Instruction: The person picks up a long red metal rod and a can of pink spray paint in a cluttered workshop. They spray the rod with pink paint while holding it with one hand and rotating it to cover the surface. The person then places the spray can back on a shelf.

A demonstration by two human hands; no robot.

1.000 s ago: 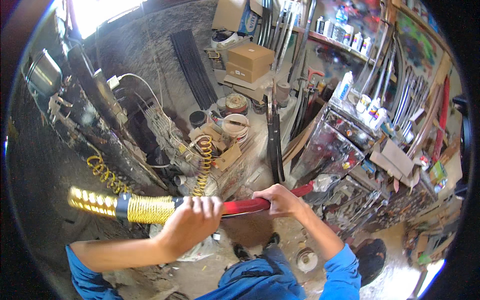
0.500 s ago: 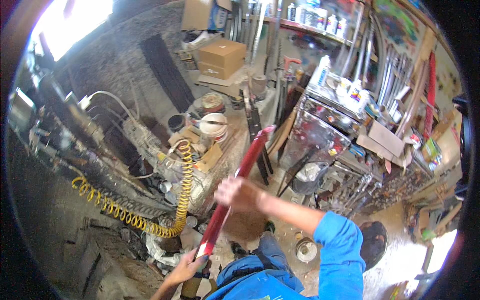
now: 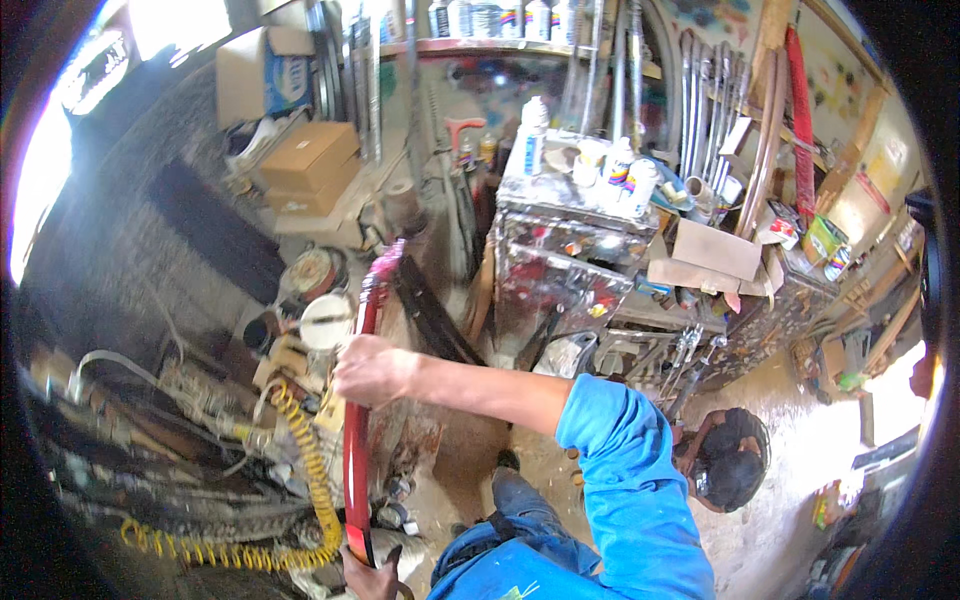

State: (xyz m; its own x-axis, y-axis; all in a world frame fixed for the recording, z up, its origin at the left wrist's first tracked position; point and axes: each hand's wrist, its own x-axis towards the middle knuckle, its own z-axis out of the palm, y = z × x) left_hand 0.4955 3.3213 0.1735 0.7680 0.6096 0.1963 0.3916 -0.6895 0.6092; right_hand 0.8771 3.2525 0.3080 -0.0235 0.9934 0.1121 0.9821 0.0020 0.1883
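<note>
R grip point(image 3: 372, 370) & L grip point(image 3: 368, 577) closed on red rod point(image 3: 356, 465); paint-spotted cabinet point(image 3: 560, 283) w/ bottles point(image 3: 533, 138) atop, brightly lit flr point(image 3: 795, 430).

right forearm point(image 3: 490, 391) crosswise from a bent elbow point(image 3: 603, 425), right hand point(image 3: 372, 370) clenched, left hand point(image 3: 368, 577) below, the 2 apart

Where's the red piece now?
Head view, left of centre: the red piece runs up past the white bucket, right hand closed around its upper half, left hand at its lower end.
</note>
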